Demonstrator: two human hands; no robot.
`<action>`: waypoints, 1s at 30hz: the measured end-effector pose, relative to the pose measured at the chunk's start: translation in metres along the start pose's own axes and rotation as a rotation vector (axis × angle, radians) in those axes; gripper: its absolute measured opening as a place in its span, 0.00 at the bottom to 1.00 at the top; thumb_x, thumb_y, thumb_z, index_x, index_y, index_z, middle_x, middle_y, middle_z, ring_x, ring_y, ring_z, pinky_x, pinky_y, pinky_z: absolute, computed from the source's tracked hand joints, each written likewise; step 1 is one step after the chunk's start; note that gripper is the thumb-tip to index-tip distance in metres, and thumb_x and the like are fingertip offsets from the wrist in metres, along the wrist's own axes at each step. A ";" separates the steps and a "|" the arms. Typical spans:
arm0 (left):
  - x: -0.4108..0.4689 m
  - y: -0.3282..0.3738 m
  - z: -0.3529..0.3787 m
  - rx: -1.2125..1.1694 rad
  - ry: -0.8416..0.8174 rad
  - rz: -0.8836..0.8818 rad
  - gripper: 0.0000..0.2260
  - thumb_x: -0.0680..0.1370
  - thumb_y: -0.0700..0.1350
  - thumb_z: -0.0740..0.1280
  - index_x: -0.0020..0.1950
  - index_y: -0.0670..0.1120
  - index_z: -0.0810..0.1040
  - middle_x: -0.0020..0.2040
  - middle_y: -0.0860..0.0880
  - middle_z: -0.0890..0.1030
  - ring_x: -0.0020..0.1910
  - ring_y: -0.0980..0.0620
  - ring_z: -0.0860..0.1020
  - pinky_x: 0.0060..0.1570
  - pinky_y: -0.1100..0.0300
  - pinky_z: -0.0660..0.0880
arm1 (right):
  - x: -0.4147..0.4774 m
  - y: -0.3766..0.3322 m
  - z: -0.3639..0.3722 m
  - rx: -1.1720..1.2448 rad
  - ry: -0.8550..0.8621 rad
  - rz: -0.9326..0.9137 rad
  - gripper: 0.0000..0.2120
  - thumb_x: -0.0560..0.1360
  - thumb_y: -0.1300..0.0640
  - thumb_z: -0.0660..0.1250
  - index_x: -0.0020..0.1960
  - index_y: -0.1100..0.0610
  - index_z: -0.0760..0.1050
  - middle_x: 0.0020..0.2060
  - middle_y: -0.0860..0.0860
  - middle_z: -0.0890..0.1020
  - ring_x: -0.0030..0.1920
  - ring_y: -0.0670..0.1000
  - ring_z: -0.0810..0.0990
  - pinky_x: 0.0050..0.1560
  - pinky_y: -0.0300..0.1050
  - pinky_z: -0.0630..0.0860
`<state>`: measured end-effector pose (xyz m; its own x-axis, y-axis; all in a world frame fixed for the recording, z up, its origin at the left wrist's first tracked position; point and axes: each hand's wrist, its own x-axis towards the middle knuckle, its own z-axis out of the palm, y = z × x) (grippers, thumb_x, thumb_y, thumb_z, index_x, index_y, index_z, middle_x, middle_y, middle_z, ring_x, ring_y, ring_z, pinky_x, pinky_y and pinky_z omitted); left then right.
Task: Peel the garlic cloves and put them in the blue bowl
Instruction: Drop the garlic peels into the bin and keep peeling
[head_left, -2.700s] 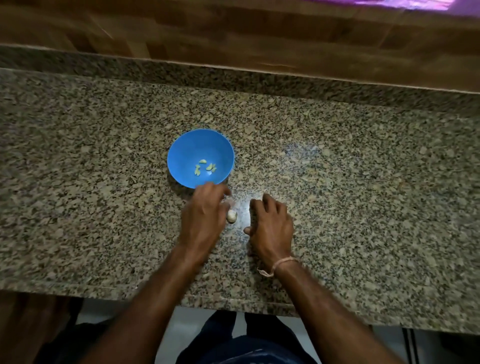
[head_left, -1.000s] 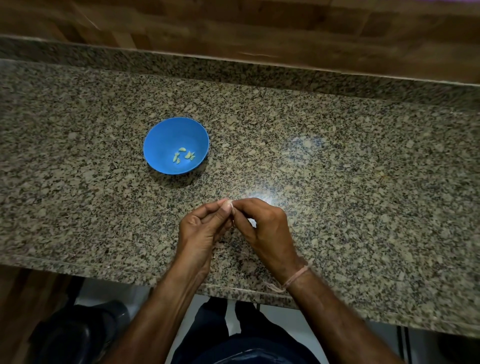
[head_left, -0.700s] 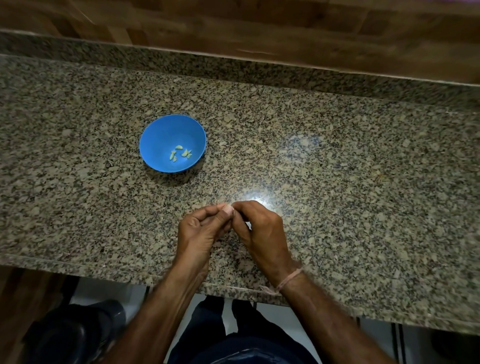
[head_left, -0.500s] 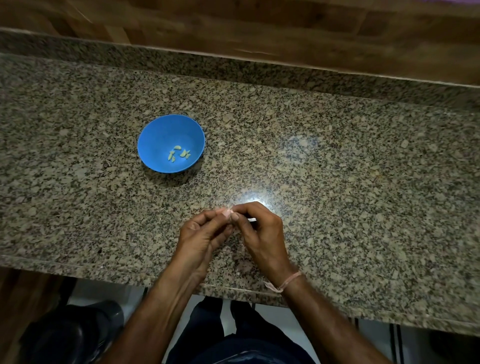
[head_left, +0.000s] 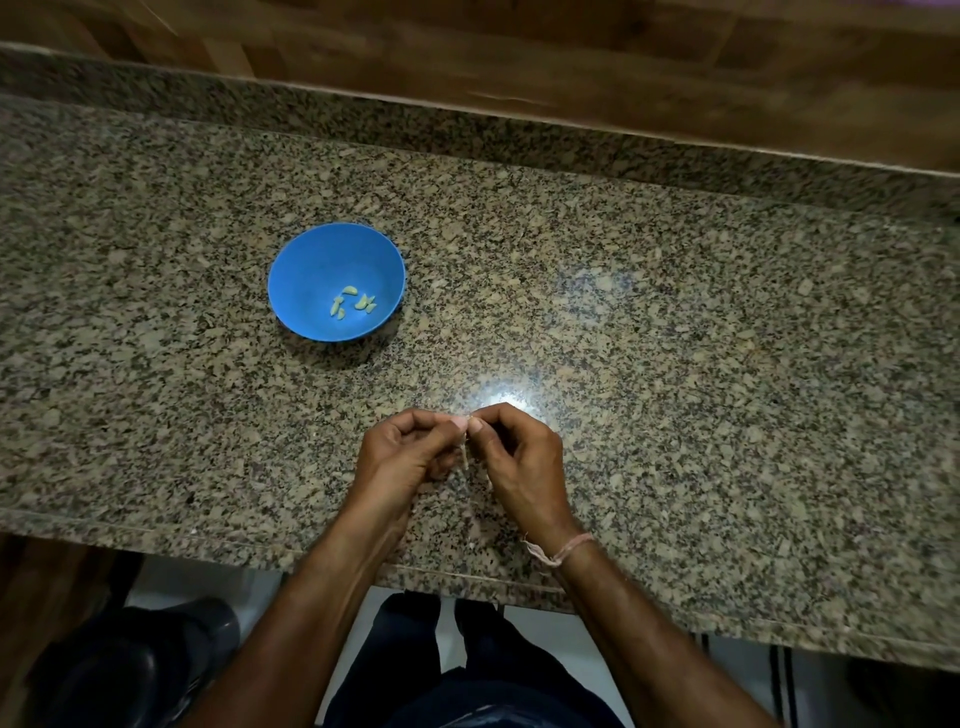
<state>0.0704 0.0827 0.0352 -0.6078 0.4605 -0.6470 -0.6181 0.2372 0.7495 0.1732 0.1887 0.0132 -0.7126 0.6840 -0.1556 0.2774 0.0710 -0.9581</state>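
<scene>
Holding a garlic clove between both hands, I pinch it with curled fingers just above the speckled bench. My left hand and right hand meet at the fingertips, and a thin strip of skin hangs down between them. The blue bowl sits apart, up and to the left, with a few peeled cloves inside. A string band is on my right wrist.

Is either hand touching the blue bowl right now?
Apart. The head view shows bare granite counter between the blue bowl and both the left hand and right hand, which meet nearer the counter's front edge.
</scene>
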 end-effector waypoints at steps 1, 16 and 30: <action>0.002 0.001 0.001 0.019 0.007 -0.013 0.09 0.74 0.44 0.78 0.50 0.42 0.84 0.46 0.44 0.87 0.41 0.51 0.82 0.39 0.61 0.80 | 0.000 0.001 0.000 -0.041 0.003 -0.013 0.04 0.82 0.57 0.70 0.50 0.55 0.83 0.38 0.47 0.84 0.38 0.44 0.81 0.39 0.35 0.77; 0.051 -0.003 -0.031 0.955 0.180 0.594 0.12 0.76 0.44 0.77 0.58 0.46 0.82 0.51 0.50 0.82 0.49 0.53 0.79 0.42 0.67 0.70 | -0.005 0.017 0.002 -0.292 0.002 0.140 0.05 0.82 0.57 0.68 0.48 0.55 0.80 0.40 0.48 0.84 0.42 0.46 0.83 0.44 0.42 0.81; 0.018 -0.036 -0.024 0.405 -0.009 0.275 0.03 0.78 0.46 0.74 0.44 0.50 0.85 0.40 0.50 0.86 0.42 0.50 0.86 0.47 0.42 0.84 | -0.024 0.004 0.019 0.330 0.001 0.302 0.10 0.76 0.62 0.74 0.54 0.67 0.81 0.47 0.66 0.85 0.43 0.58 0.85 0.49 0.54 0.84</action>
<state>0.0693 0.0617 -0.0065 -0.7158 0.5596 -0.4177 -0.1905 0.4190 0.8878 0.1795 0.1587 0.0085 -0.6305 0.6393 -0.4402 0.2525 -0.3674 -0.8952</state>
